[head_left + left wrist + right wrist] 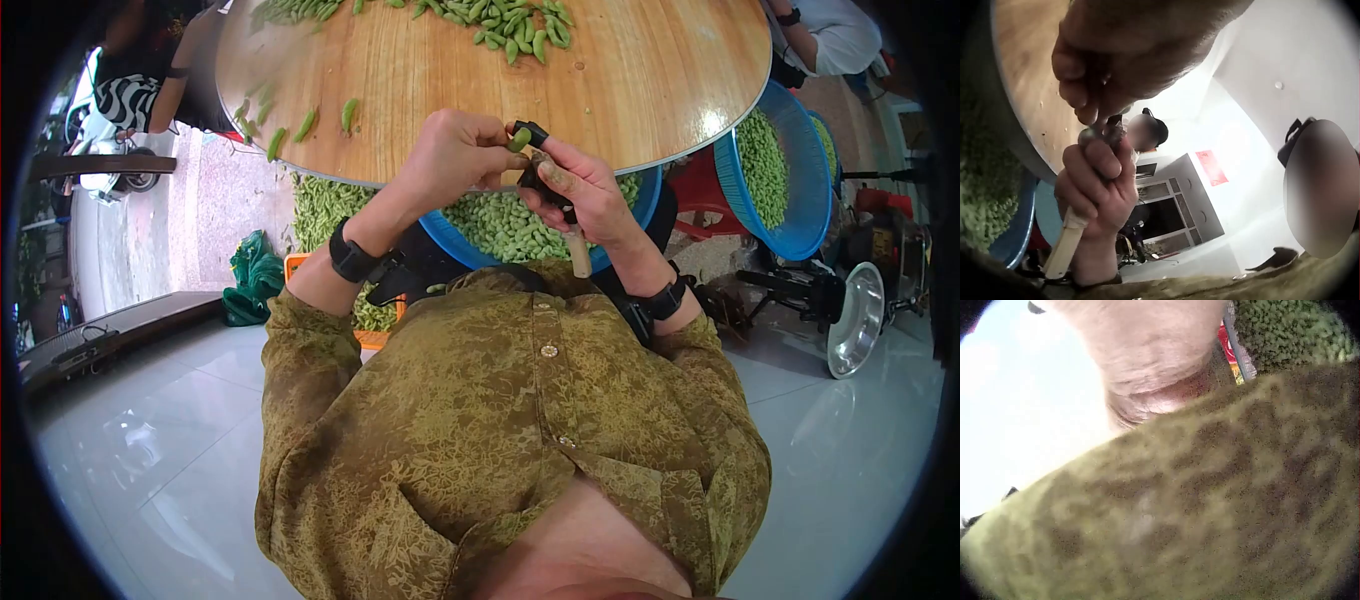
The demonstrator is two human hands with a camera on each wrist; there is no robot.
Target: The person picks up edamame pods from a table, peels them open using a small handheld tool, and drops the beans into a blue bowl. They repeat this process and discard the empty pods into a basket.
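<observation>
In the head view my left hand (pixel 455 150) pinches a green bean pod (pixel 520 140) at the table's near edge. Touching it from the right is my right hand (pixel 583 193), black wrapping round a fingertip, curled round a tool whose pale handle (pixel 579 252) sticks out below the palm; its working end is hidden. The left wrist view has the left hand (pixel 1135 50) above and the pale handle (pixel 1063 251) below in the right hand's grip. Below both hands, shelled green beans (pixel 505 228) fill a blue basin (pixel 440 235). A patterned sleeve (pixel 1166 494) covers most of the right wrist view.
Loose pods (pixel 305 125) and a heap of pods (pixel 510 25) lie on the round wooden table (pixel 440 80). An orange crate (pixel 372 340) of pods stands below left. At right are another blue basin (pixel 805 225), a red stool (pixel 700 190) and a metal bowl (pixel 855 320). People sit on both sides.
</observation>
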